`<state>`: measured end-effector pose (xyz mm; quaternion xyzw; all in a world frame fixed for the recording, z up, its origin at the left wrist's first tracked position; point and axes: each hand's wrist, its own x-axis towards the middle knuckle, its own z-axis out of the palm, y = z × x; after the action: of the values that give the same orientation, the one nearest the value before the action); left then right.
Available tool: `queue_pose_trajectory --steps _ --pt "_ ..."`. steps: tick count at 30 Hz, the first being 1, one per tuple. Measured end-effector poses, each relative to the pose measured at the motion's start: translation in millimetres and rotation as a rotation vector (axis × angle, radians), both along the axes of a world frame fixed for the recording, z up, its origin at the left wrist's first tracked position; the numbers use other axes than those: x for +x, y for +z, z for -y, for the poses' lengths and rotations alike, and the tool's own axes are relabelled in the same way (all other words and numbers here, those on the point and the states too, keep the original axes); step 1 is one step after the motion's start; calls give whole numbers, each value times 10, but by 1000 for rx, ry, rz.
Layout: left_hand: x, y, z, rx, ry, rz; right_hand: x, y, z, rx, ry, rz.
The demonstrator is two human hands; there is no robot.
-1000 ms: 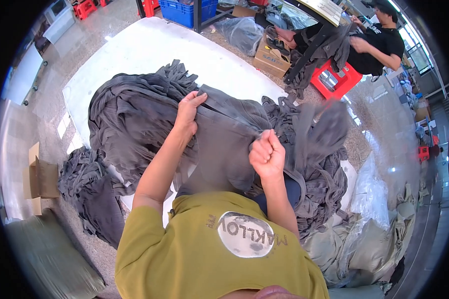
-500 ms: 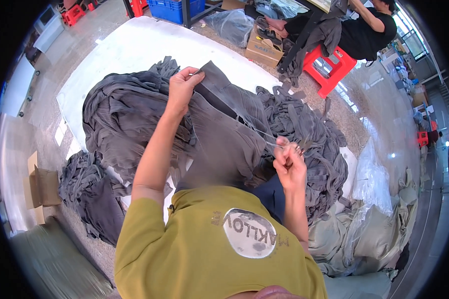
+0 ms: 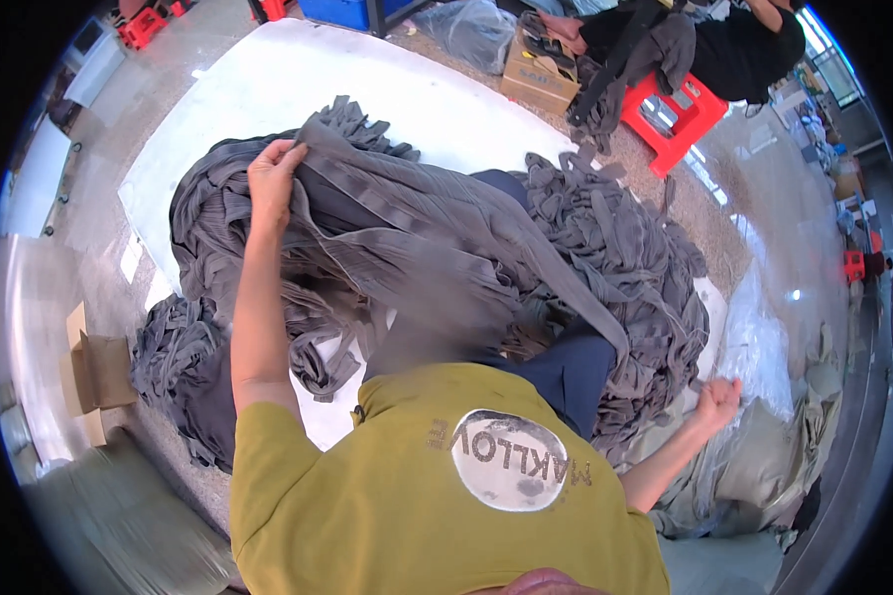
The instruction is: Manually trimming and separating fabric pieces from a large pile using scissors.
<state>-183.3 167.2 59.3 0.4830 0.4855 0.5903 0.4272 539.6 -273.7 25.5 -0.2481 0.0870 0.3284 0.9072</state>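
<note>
My left hand (image 3: 275,188) pinches the upper edge of a dark grey ribbed garment (image 3: 407,213). The cloth stretches from those fingers across my lap, and a long band of it hangs over my right knee. Off to the right, clear of the garment, my right hand (image 3: 719,402) is closed with its fingers curled; what it holds, if anything, cannot be made out. Below the left hand lies a heap of similar grey garments (image 3: 203,223). A second tangled heap (image 3: 645,268) rises to the right of my legs.
A white sheet (image 3: 298,64) lies under the heaps. Clear plastic (image 3: 754,347) and greenish sacks (image 3: 764,476) sit at right. An opened carton (image 3: 99,372) stands at left. Beyond are a red stool (image 3: 670,124), a small carton (image 3: 538,79) and another person (image 3: 749,55).
My left hand has moved left with the garment's edge, spreading the cloth. My right hand has swung out right and nearer me, away from the pale threads it was pulling at the cloth.
</note>
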Motion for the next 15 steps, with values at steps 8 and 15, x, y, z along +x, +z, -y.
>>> queue_pose_trajectory --steps 8,15 --pt "-282 -214 -361 -57 59 -97 -1809 -124 -874 -647 395 489" --pt "-236 -42 -296 -61 48 -116 -3588 -98 -2340 -559 834 1364"
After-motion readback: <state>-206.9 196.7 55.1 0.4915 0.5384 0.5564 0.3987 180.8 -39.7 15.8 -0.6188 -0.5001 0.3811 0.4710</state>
